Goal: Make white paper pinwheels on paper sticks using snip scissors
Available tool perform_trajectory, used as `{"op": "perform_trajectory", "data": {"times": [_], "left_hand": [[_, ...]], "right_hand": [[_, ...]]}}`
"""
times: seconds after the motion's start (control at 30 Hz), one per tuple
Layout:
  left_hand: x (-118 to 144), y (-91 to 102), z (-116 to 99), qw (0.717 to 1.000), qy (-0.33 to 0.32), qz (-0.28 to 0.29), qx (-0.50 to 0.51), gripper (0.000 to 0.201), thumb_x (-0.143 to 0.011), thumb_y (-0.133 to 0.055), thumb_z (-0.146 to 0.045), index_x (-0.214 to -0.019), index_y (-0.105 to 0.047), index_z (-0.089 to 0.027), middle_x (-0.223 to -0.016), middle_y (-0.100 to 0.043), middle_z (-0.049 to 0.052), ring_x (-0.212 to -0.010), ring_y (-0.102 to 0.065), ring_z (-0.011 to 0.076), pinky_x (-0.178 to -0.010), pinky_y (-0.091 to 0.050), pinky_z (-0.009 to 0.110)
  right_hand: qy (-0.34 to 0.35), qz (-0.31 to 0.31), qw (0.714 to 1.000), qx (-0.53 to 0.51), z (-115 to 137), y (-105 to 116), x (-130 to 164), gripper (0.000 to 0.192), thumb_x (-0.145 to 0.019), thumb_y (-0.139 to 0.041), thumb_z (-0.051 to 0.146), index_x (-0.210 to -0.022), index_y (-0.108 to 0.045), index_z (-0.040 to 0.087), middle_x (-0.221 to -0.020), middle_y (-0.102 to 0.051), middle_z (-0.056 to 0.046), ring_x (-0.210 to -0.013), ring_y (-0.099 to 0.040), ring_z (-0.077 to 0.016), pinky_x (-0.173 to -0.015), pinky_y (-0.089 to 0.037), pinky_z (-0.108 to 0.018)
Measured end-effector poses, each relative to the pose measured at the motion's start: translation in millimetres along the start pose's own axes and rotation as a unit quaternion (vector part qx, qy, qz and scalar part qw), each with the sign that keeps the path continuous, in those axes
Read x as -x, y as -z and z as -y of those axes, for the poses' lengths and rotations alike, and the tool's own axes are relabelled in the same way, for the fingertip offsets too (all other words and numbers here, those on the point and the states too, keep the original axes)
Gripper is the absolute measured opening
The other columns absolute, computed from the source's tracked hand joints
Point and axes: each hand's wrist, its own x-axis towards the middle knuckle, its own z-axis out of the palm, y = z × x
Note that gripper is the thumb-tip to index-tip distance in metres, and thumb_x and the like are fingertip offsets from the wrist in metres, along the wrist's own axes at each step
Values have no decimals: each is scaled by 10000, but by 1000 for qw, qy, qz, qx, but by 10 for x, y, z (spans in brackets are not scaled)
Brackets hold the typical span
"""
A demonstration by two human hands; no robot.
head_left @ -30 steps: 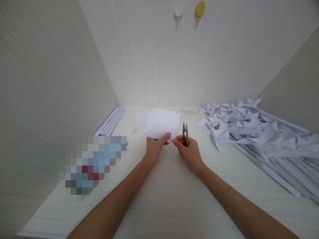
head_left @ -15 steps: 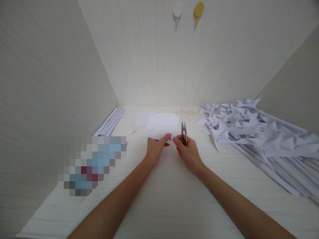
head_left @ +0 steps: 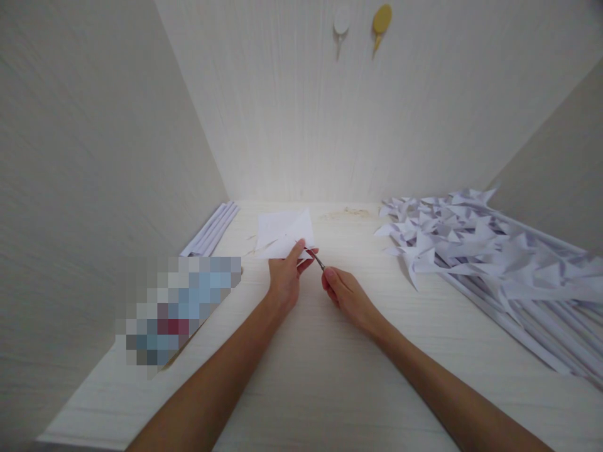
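My left hand [head_left: 288, 271] pinches the near right corner of a white paper sheet [head_left: 282, 233], thumb on top and fingers beneath. Slits run across the sheet from its corners. In my right hand [head_left: 345, 290] is a pair of thread snips [head_left: 319, 259], pointing up and left. Their tips meet the paper's edge beside my left fingers; whether the blades are apart I cannot tell. Another sheet may lie under the held one, but the overlap hides it.
Many white paper pinwheels [head_left: 426, 242] on rolled sticks are piled at the right. Several rolled paper tubes [head_left: 211, 229] lie at the back left, behind a pixelated object [head_left: 188, 314]. Two hooks, one white [head_left: 341, 22] and one yellow [head_left: 382, 20], hang on the back wall.
The paper has turned and shifted left in my left hand. My right hand has swung the snips from upright to slanting left, bringing their tips onto the paper.
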Motion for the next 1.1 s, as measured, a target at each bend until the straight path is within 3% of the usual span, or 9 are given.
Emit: {"op": "perform_trajectory", "data": {"times": [0.67, 0.8, 0.93, 1.03, 1.1], "left_hand": [[17, -2, 23, 1000, 9, 13, -15, 190, -563, -653, -163, -720, -548, -151, -622, -601, -32, -569, -612, 112, -529, -462, 205], [-13, 8, -1, 1000, -3, -8, -8, 226, -551, -662, -163, -748, -552, -166, -688, -605, -38, -598, -602, 93, -538, -458, 192], [-2, 12, 7, 1000, -3, -12, -8, 223, -539, -678, -180, -724, -554, -166, -688, -595, -40, -601, -562, 67, -534, -449, 170], [71, -11, 70, 999, 10, 24, -30, 246, -529, -687, -190, -743, -569, -167, -728, -613, -23, -641, -568, 87, -548, -461, 188], [126, -33, 120, 996, 16, 64, -53, 275, -534, -687, -196, -788, -584, -170, -777, -630, -2, -676, -580, 110, -577, -480, 220]], "right_hand": [[7, -53, 998, 27, 37, -5, -20, 409, -825, -273, 394, -469, -336, 204, -419, -363, 28, -424, -326, -104, -436, -222, -236], [-1, -51, 999, -19, 22, -14, -16, 388, -819, -288, 423, -534, -416, 192, -420, -345, 47, -402, -309, -91, -415, -213, -225], [-19, -99, 992, -76, 19, -19, -16, 286, -710, -505, 449, -627, -488, 176, -440, -329, 74, -399, -277, -69, -395, -203, -213], [-31, -130, 981, -139, -15, -19, -33, 271, -656, -581, 429, -714, -526, 170, -433, -304, 91, -383, -240, -60, -378, -179, -211], [-25, -143, 975, -165, -49, -18, -47, 255, -657, -585, 416, -664, -507, 174, -433, -308, 90, -379, -234, -56, -374, -174, -213]]}}
